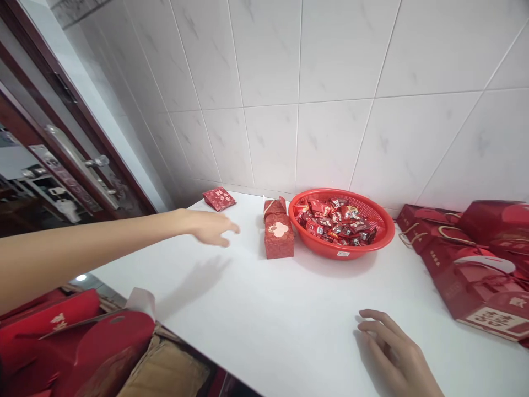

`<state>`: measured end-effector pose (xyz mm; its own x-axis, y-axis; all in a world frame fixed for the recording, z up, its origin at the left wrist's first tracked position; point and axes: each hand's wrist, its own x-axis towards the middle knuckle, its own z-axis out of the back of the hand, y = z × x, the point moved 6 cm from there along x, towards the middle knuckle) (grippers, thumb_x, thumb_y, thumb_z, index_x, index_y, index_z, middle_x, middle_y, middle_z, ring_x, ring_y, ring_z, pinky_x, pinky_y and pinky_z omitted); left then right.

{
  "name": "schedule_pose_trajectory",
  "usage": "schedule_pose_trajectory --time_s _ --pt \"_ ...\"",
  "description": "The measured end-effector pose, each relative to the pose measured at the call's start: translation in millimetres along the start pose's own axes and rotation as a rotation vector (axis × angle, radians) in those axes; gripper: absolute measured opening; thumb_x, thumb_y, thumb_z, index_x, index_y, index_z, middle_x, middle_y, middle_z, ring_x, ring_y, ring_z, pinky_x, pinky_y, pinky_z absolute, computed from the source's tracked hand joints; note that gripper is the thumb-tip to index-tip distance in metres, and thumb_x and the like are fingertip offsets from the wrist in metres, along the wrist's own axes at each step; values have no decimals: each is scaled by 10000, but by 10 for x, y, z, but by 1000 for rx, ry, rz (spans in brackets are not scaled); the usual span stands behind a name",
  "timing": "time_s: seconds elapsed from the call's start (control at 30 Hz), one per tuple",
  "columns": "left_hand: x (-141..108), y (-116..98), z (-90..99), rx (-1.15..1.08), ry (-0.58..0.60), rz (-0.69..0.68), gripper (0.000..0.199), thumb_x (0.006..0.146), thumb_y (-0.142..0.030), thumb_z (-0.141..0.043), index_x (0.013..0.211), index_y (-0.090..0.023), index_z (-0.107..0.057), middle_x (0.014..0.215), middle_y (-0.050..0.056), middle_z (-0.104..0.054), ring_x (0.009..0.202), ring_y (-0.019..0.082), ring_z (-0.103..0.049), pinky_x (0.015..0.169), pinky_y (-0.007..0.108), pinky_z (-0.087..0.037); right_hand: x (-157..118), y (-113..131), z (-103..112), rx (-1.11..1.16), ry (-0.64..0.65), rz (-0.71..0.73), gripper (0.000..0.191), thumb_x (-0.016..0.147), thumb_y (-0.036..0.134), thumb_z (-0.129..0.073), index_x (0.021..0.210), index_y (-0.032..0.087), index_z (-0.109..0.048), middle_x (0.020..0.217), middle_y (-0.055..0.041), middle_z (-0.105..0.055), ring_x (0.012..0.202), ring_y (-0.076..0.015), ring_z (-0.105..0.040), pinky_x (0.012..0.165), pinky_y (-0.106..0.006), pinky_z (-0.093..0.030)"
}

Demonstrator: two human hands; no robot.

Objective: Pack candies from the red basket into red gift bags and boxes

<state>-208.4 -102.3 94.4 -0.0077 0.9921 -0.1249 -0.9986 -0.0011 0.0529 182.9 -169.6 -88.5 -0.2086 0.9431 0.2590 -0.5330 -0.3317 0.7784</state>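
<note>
My left hand (211, 227) hovers over the white table with its fingers apart and nothing in it. To its right stands a small red gift box (279, 237) with a cord at its top and a pale flower-shaped patch. Beyond the hand lies a flat red packet (219, 198) with light lettering. Wrapped candies (330, 220) fill much of a red plastic basket (342, 252) beside the gift box. My right hand (394, 353) is low over the table's near right part, fingers loosely bent and apart, holding nothing.
Several larger red boxes with cord handles (467, 264) are grouped at the right. A cardboard carton (165, 366) below the table's left edge holds red folded boxes (103, 347). A tiled wall (330, 66) bounds the white table (264, 309) behind; a door (74, 138) is at left.
</note>
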Motion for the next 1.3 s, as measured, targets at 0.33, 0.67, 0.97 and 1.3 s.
schedule_pose_trajectory --time_s 0.33,0.67,0.97,1.3 --pt "1215 -193 -321 -385 -250 98 335 956 -370 -613 1199 -139 -620 1192 78 -638 1021 234 -649 863 406 -569 -30 166 -236 -140 98 455 206 991 208 -426 1060 233 -619 1143 -113 -677 687 -141 -685 611 -245 -557" --pt "1220 392 181 -553 -551 187 429 887 -179 -501 1274 -203 -684 1044 58 -770 936 232 -725 886 307 -530 493 814 -1160 -294 478 662 385 888 96 -427 1230 179 -584 1431 -152 -564 1083 -273 -693 880 -403 -578" --pt "884 58 616 -929 -466 -307 359 793 -363 -655 1086 -184 -761 1139 79 -753 1067 260 -686 992 371 -500 1635 941 -1684 200 382 107 701 770 148 -612 1448 188 -436 1524 -215 -396 955 -262 -697 963 -474 -504" --pt "665 -713 305 -781 -226 -447 308 846 -384 -614 1034 -206 -782 1066 47 -769 1011 261 -692 895 340 -537 1557 723 -746 617 173 -49 246 803 403 -493 835 171 -569 736 -53 -659 611 -171 -660 509 -253 -506"
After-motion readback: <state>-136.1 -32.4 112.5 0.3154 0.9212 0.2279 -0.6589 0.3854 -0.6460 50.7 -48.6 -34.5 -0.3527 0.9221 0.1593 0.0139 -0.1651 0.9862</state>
